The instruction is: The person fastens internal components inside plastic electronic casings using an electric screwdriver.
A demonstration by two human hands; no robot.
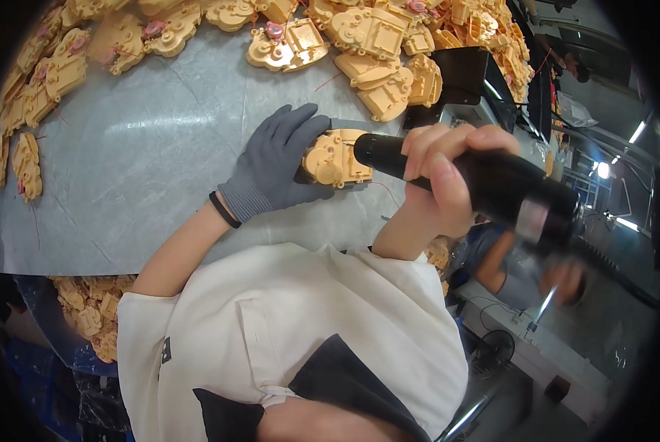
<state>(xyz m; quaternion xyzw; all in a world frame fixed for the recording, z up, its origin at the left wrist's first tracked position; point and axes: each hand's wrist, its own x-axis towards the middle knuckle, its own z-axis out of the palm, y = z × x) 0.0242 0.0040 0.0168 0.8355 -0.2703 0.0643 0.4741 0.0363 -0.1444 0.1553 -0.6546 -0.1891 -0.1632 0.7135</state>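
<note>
Currently cupping one yellow plastic casing from left in half-curled grey-gloved left hand; clenching one black cylindrical tool in right hand.

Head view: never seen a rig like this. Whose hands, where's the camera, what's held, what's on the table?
No robot here, just a person working. The one picture comes from a wide fisheye camera worn on their head, looking down, so straight edges bend near the rim. Picture left is the person's left.

The left hand, in a grey glove, holds a yellow plastic casing from its left side. The bare right hand grips a black tool, apparently a powered screwdriver, its nose over the casing; contact is hard to judge.

On the grey table, more yellow casings line the far and left edges, some with thin red wires.
</note>
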